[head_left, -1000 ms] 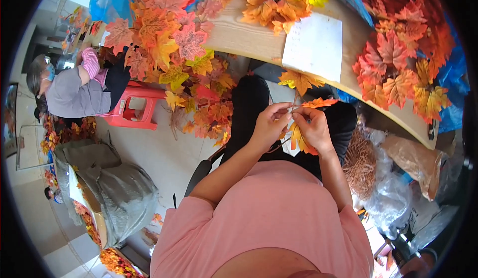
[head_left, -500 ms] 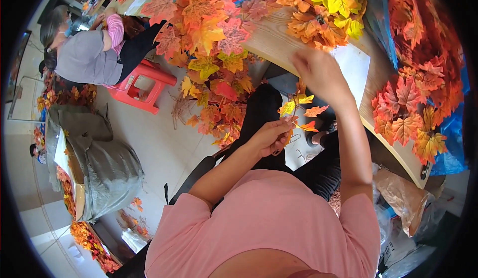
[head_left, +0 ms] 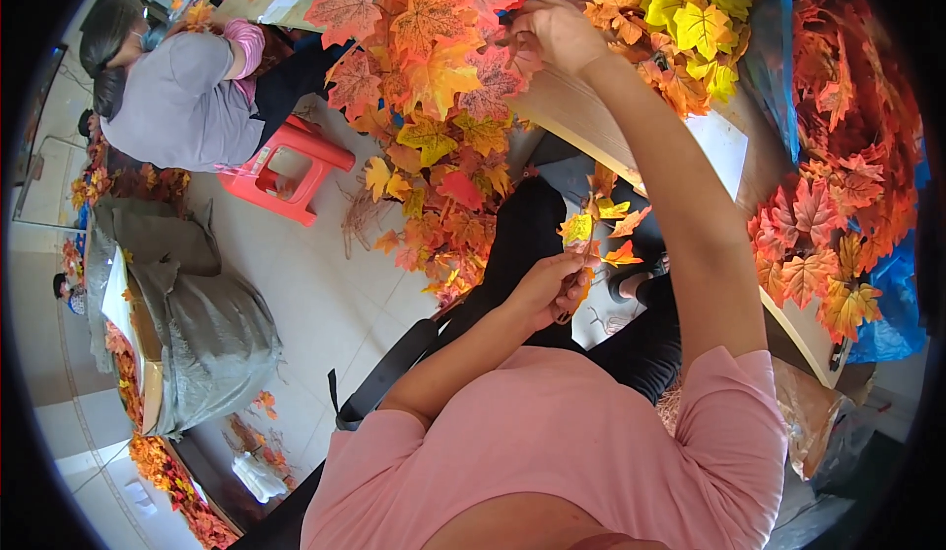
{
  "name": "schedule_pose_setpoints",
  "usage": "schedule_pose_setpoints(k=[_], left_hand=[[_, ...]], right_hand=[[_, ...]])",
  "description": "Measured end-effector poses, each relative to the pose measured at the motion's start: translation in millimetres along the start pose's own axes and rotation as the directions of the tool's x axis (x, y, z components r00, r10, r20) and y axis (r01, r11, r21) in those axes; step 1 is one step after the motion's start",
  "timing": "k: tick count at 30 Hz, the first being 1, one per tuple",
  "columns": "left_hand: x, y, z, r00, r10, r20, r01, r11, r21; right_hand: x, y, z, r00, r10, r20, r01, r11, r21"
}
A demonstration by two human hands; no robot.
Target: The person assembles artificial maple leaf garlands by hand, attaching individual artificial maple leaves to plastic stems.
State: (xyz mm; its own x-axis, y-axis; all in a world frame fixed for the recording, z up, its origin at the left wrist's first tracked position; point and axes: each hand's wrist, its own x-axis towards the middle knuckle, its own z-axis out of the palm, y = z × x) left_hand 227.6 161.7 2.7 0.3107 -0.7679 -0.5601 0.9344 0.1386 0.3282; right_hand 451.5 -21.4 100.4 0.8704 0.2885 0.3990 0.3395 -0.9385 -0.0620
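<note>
We hold a small sprig of fake maple leaves (head_left: 599, 240) low over our lap, its stem pinched in the closed grip of our left hand (head_left: 554, 287); the yellow, orange and red leaves stand just above the fingers. Our right hand (head_left: 554, 30) is stretched far out and up, reaching into the big heap of orange and red leaves (head_left: 443, 67) at the near edge of the wooden surface (head_left: 576, 116). The fingers are curled among the leaves there, but we cannot tell whether they have closed on anything (the leaves hide the fingertips).

A second pile, yellow leaves (head_left: 695, 23), lies just to the right of that hand, and a sheet of white paper (head_left: 724, 151) rests on the surface beside our right forearm. Further right, more red and orange leaves (head_left: 823, 225) spill over a blue bag (head_left: 887, 294).

To our left, well apart from us, another person in a grey top (head_left: 182, 97) sits bent forward beside a red plastic stool (head_left: 291, 171). A grey sack (head_left: 212, 328) lies on the floor below them.
</note>
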Motion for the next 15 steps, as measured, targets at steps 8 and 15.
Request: schedule_pose_setpoints(k=[8, 15], left_hand=[[15.6, -9.3, 3.2, 0.997, 0.069, -0.027, -0.069, 0.997, -0.019], [25.7, -0.4, 13.4, 0.985, 0.170, -0.011, -0.169, 0.985, 0.045]], right_hand=[[-68.8, -8.7, -96.6, 0.973, -0.224, -0.063, 0.209, 0.961, -0.181], [-222.9, -89.2, -146.3, 0.920, 0.364, -0.146, -0.347, 0.929, 0.130]])
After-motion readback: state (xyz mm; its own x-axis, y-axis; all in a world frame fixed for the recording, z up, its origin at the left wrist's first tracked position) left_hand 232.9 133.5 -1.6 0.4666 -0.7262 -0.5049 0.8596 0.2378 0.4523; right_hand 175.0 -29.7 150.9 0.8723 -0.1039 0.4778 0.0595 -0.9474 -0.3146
